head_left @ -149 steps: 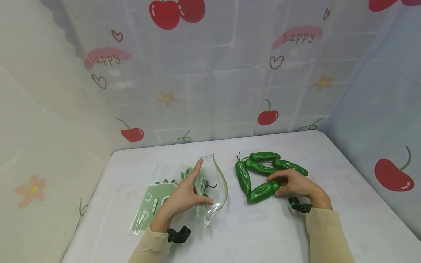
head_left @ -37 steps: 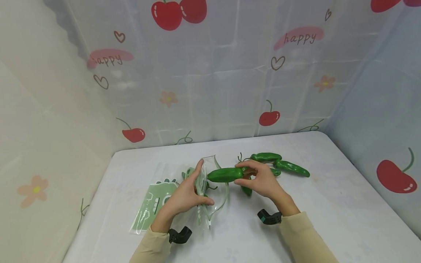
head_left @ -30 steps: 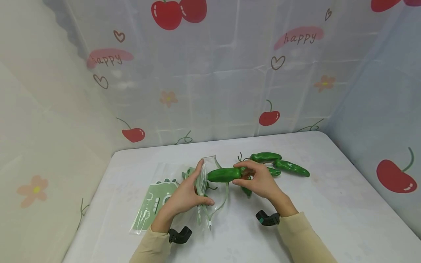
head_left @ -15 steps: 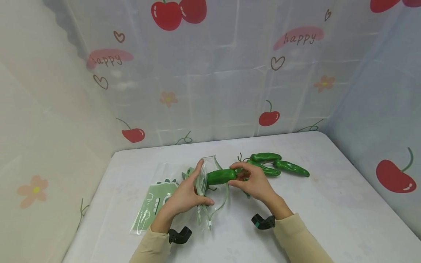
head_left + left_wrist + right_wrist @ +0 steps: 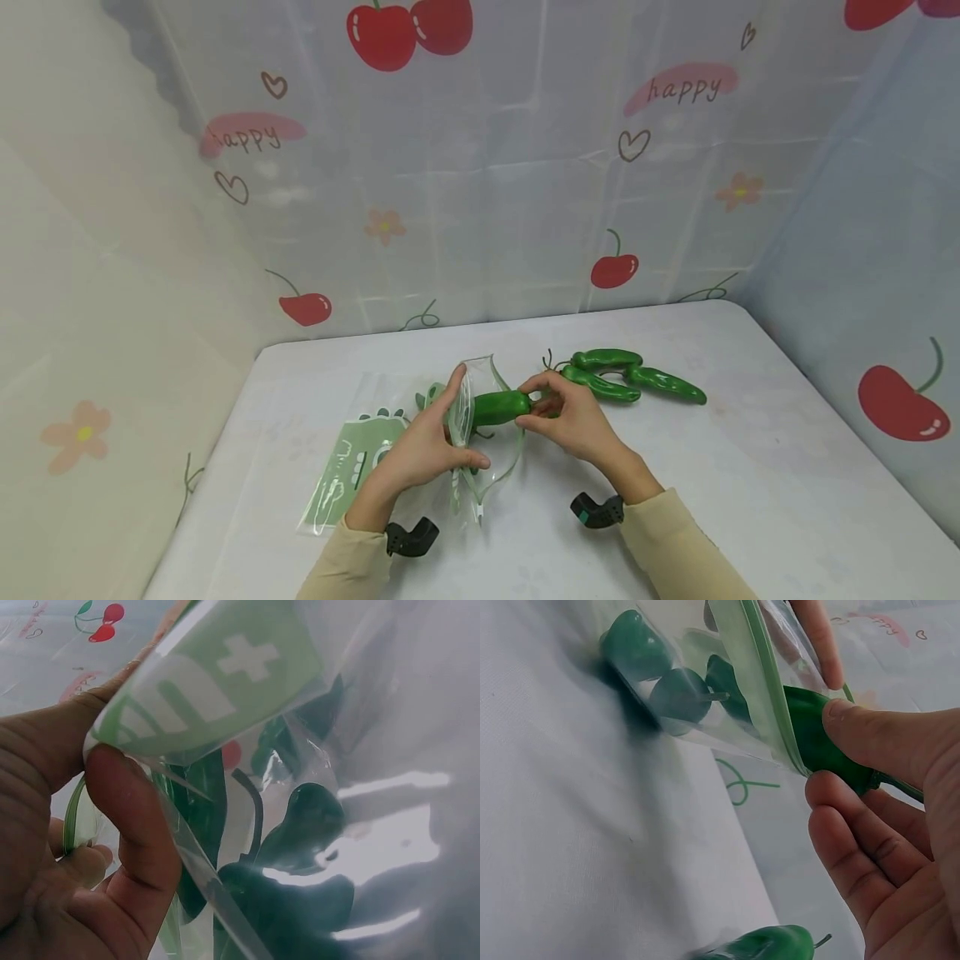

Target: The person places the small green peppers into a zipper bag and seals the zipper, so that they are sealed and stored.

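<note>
My left hand [image 5: 423, 442] holds the mouth of a clear zip bag [image 5: 500, 475], thumb and fingers spread apart at its edge. In the left wrist view, the thumb [image 5: 131, 795] and a finger pinch the bag's green-printed film [image 5: 217, 682]. My right hand [image 5: 573, 421] pinches a green pepper [image 5: 501, 408] near its stem end. Its front part is inside the bag opening, also seen in the right wrist view on the pepper [image 5: 817, 742]. Several other green peppers [image 5: 637, 645] show through the bag's film, the farther ones blurred.
Several loose green peppers [image 5: 663, 383] lie on the white table [image 5: 750, 467], right of and beyond my right hand. Another flat bag or bag part with a green cartoon print [image 5: 348, 467] lies left of my left hand. A patterned curtain [image 5: 487, 183] stands behind the table.
My right hand has lifted a pepper from the table, brought it left and pushed it part way into the bag, sliding further in over the last second. The left hand stays put.
</note>
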Tool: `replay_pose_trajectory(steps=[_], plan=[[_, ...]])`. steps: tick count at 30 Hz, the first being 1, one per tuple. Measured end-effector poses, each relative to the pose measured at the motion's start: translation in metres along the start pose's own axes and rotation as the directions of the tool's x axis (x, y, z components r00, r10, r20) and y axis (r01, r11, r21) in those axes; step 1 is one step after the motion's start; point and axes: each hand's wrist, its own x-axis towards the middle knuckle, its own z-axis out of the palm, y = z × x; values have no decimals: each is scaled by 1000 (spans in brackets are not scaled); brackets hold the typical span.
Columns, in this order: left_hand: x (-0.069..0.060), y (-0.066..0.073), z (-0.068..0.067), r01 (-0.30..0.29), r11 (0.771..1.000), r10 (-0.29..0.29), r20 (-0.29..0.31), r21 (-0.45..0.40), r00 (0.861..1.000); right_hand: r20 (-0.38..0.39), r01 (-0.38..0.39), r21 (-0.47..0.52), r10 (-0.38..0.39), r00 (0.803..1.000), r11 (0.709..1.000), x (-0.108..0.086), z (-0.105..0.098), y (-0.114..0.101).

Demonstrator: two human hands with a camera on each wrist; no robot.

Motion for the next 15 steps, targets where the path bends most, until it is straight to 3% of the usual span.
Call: replay_pose_trajectory(steps=[15], plan=[[0,1,-1,-6,1000,6,-3,-4,1000,-2,21,40,-21,1000,999,1,3,2]])
